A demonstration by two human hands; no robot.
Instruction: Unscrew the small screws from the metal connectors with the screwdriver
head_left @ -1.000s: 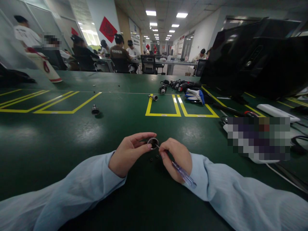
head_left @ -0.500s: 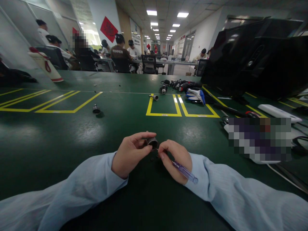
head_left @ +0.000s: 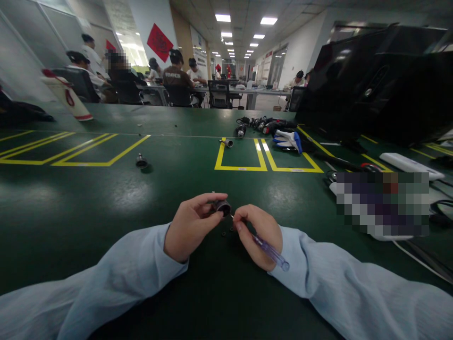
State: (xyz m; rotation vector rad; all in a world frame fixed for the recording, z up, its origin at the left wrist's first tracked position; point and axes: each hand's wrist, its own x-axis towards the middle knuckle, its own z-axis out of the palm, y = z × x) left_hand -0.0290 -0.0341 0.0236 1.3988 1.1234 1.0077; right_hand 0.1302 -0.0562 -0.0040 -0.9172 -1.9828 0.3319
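Observation:
Between the thumb and fingers of my left hand (head_left: 193, 226) is a small dark metal cup-shaped part (head_left: 222, 207), its hollow end turned toward my right hand. My right hand (head_left: 260, 236) is closed around a screwdriver (head_left: 271, 252) with a clear purple handle. The handle lies back across my palm toward the wrist, and the thin metal tip points at the cup's open end. Whether the tip touches the inside I cannot tell. Just below, a few tiny dark ring-like pieces (head_left: 223, 234) lie on the green table (head_left: 226, 293).
A similar metal part (head_left: 141, 161) stands at left, and another (head_left: 228, 143) lies by the yellow tape. Farther back are a power tool (head_left: 278, 126) and blue-white gloves (head_left: 287, 140). A black monitor (head_left: 371, 89) and a white power strip (head_left: 410, 166) are at right. People sit beyond the table.
The metal part in my left hand has shifted slightly left and up. The screwdriver handle has swung a little to the left, and slightly more of its tip shows.

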